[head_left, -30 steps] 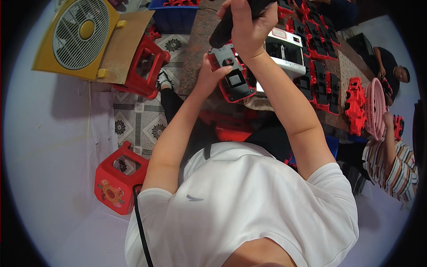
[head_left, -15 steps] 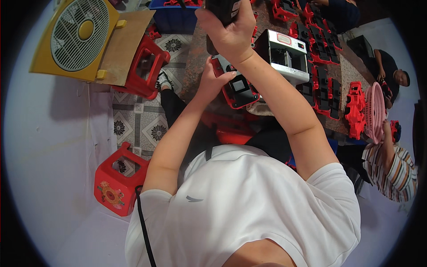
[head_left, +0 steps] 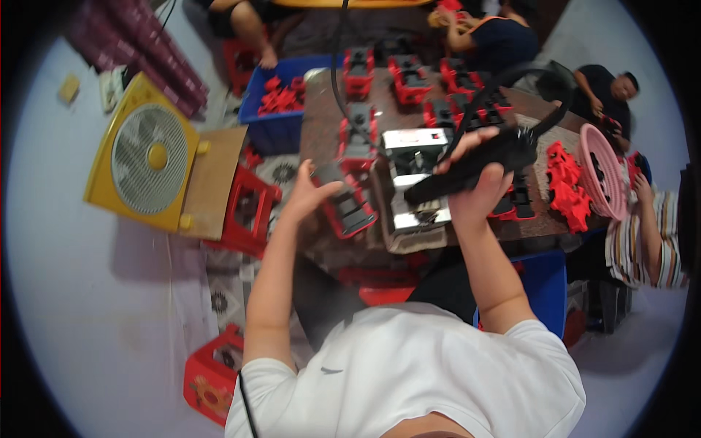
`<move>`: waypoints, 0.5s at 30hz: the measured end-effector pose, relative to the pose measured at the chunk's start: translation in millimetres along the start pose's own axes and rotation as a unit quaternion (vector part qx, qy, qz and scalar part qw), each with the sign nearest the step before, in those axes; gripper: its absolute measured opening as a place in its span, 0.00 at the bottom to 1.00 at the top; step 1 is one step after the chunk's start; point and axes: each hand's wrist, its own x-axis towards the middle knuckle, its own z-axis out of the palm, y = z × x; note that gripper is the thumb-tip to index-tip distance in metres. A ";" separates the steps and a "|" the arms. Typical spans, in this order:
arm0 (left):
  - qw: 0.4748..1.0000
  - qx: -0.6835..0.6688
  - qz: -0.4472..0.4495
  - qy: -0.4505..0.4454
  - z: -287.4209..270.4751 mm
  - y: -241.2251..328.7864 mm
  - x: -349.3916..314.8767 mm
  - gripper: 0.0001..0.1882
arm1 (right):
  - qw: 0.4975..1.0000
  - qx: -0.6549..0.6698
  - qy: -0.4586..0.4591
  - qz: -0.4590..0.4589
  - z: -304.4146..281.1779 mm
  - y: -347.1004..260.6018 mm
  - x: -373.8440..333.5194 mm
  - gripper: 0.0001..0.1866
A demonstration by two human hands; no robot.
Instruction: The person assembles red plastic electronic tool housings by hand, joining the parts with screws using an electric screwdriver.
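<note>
My right hand (head_left: 476, 191) is wrapped round a black corded handheld power tool (head_left: 511, 155), held tilted over a silver-white box-shaped machine (head_left: 416, 139). The tool's narrow end points left, above the near part of the machine. A thick black cable loops off its other end. My left hand (head_left: 303, 196) has thumb and fingers spread at the left edge of a red-and-black plastic assembly (head_left: 349, 212) on the table. Whether its fingertips touch the assembly is hard to tell.
Several similar assemblies (head_left: 409, 77) stand in rows across the table (head_left: 321, 95). A pink basket (head_left: 600, 171) and red parts (head_left: 566, 186) sit at the right. A blue bin (head_left: 252, 109), a yellow fan (head_left: 142, 157) and red stools are left. Other people work around the table.
My right hand has brought the tool down and rightward, from above the assembly to over the machine. My left hand's thumb has come off the assembly's top. The view has shifted.
</note>
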 end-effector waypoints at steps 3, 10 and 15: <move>0.991 0.129 0.009 0.024 -6.3 32.8 54.6 0.56 | 0.999 -0.034 0.018 0.022 -19.4 -23.6 -22.6 0.33; 0.953 -0.106 -0.184 -0.218 38.6 17.8 148.0 0.27 | 0.997 -0.065 -0.027 0.039 -38.7 -40.8 -53.2 0.33; 0.899 -0.410 -0.122 -0.097 4.4 50.3 108.9 0.20 | 0.998 -0.033 0.032 0.043 -60.0 -46.6 -54.1 0.35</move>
